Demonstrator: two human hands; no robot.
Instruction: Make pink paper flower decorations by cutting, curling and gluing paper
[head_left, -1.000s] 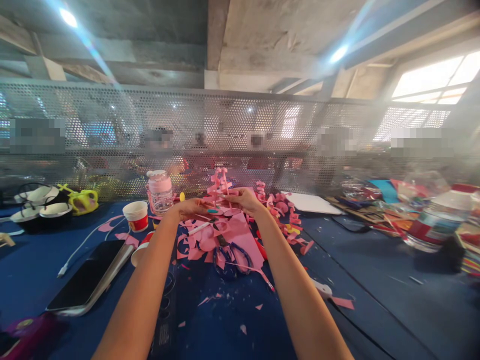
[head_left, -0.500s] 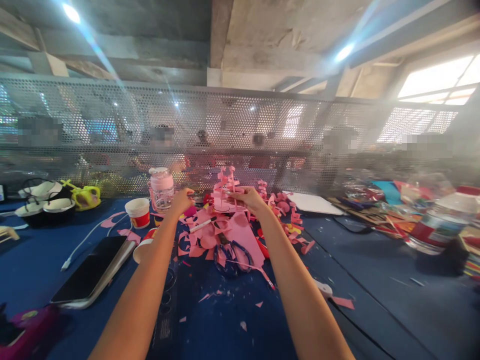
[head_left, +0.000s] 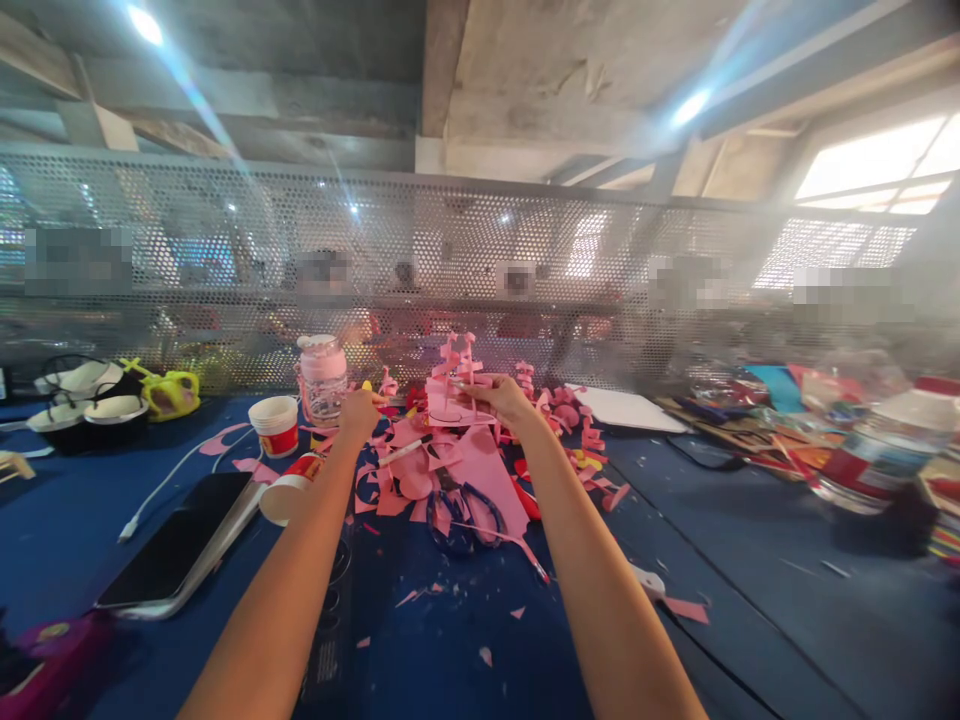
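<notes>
My right hand [head_left: 501, 396] pinches a pink paper craft [head_left: 452, 382], a small upright piece with curled strips on a round base, held just above a heap of pink paper scraps [head_left: 480, 460]. My left hand [head_left: 359, 412] is curled with its back to me, left of the craft and just right of a pink-lidded jar [head_left: 322, 380]. A pink paper curl [head_left: 388, 383] shows just beyond its knuckles. What its fingers enclose is hidden. Blue-handled scissors [head_left: 465, 515] lie among the scraps between my forearms.
On the blue tabletop [head_left: 750, 600] lie a phone [head_left: 180, 545], a white cable [head_left: 161, 490], an upright paper cup [head_left: 274, 425] and a tipped one [head_left: 289, 490]. A white sheet [head_left: 626, 405] and a plastic bottle [head_left: 874, 455] are at right. A perforated metal screen [head_left: 525, 260] closes the far edge, with people behind it.
My left hand let go of the pink craft and moved left toward the jar. My right hand kept hold of the craft and lifted it slightly.
</notes>
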